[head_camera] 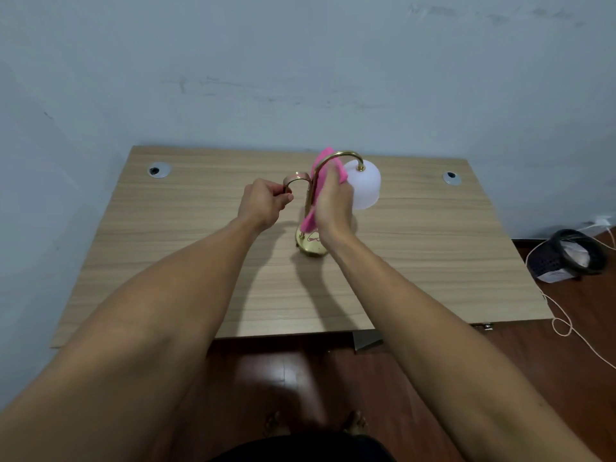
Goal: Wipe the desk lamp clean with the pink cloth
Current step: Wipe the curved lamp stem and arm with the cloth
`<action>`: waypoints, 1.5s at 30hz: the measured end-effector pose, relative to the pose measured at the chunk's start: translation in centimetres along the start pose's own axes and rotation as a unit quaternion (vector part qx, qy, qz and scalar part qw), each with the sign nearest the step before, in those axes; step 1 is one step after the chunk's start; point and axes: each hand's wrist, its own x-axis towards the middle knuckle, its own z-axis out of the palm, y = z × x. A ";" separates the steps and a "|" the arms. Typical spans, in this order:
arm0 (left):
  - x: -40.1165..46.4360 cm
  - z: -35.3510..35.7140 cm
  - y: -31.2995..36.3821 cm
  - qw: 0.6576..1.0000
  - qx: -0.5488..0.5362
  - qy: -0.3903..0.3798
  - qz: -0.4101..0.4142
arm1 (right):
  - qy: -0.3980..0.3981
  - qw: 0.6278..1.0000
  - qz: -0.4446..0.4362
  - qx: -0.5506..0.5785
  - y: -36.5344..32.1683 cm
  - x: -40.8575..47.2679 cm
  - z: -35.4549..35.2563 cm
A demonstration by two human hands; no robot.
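Observation:
A brass desk lamp (346,155) stands upright near the middle of the wooden desk (166,248). It has a round gold base (308,246), a curved arm and a white bell shade (365,188) hanging on the right. My left hand (265,203) is closed on the lamp's small curved brass handle on the left. My right hand (333,206) grips the pink cloth (321,176) and presses it against the lamp's upright stem. The cloth hangs down along the stem and hides most of it.
Two round cable grommets (159,170) (451,178) sit in the desk's back corners. A blue wall rises directly behind the desk. On the dark wood floor at right lie a black mesh bin (566,255) and a loose white cord (566,325). My feet show below the desk edge.

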 end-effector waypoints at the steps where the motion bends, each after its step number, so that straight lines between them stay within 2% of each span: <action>1: 0.0 -0.1 0.0 1.000 -0.005 0.001 -0.002 | -0.033 0.997 -0.039 -0.054 1.5 -0.2 -0.1; 2: 0.0 -0.1 -0.1 1.000 -0.013 0.003 -0.002 | -0.066 0.990 -0.063 -0.103 3.0 -0.1 -0.3; 4: -0.3 -0.1 0.0 0.999 -0.032 0.003 -0.008 | -0.095 0.983 -0.040 -0.153 4.7 0.5 -0.9; 5: -0.4 -0.1 0.1 0.999 -0.039 0.002 -0.010 | -0.078 0.986 -0.004 -0.151 5.2 0.9 -1.1; 7: -0.6 0.0 0.1 0.998 -0.054 0.001 -0.016 | 0.025 0.993 0.069 -0.097 5.6 1.7 -1.3; 8: -0.6 0.1 -0.1 0.998 -0.060 0.002 -0.020 | 0.080 0.993 0.060 -0.056 5.6 1.6 -1.2; 10: -0.7 0.2 -0.5 0.996 -0.079 -0.002 -0.033 | 0.130 0.990 -0.057 -0.017 5.3 0.5 -0.6; 12: -0.9 0.2 -0.7 0.994 -0.103 -0.010 -0.039 | 0.087 0.969 -0.223 -0.063 5.2 -0.7 0.1; 14: -1.0 0.3 -1.0 0.994 -0.101 -0.016 -0.030 | -0.001 0.913 -0.375 -0.158 5.7 -0.3 0.6; 15: -1.2 0.2 -1.0 0.995 -0.092 -0.019 -0.026 | -0.042 0.874 -0.425 -0.232 5.9 0.3 0.8; 17: -1.6 0.1 -1.1 0.997 -0.068 -0.011 -0.022 | -0.074 0.768 -0.482 -0.415 7.0 1.7 1.0; 19: -1.4 0.2 -2.0 0.998 -0.058 -0.001 -0.015 | -0.081 0.673 -0.497 -0.542 7.9 2.5 0.8; 21: -1.5 0.4 -2.5 0.996 -0.093 -0.007 -0.016 | -0.094 0.616 -0.519 -0.585 8.0 3.1 0.2; 24: -2.1 0.4 -1.8 0.993 -0.118 -0.011 -0.014 | -0.120 0.574 -0.522 -0.620 6.8 3.8 -0.6; 29: -1.5 0.4 -2.0 0.995 -0.094 -0.011 -0.005 | -0.108 0.588 -0.482 -0.641 6.0 3.1 0.6; 33: -1.5 0.2 -2.1 0.994 -0.112 -0.020 -0.001 | -0.143 0.551 -0.474 -0.672 4.9 3.0 0.7; 38: -1.2 0.0 -2.2 0.991 -0.125 -0.043 -0.006 | -0.191 0.519 -0.549 -0.627 4.0 5.0 -1.3; 40: -1.3 0.0 -2.2 0.991 -0.127 -0.048 -0.005 | -0.180 0.554 -0.552 -0.597 4.5 4.7 -1.3; 45: -1.2 0.3 -2.0 0.989 -0.141 -0.052 -0.009 | -0.132 0.723 -0.469 -0.490 5.0 3.0 -0.2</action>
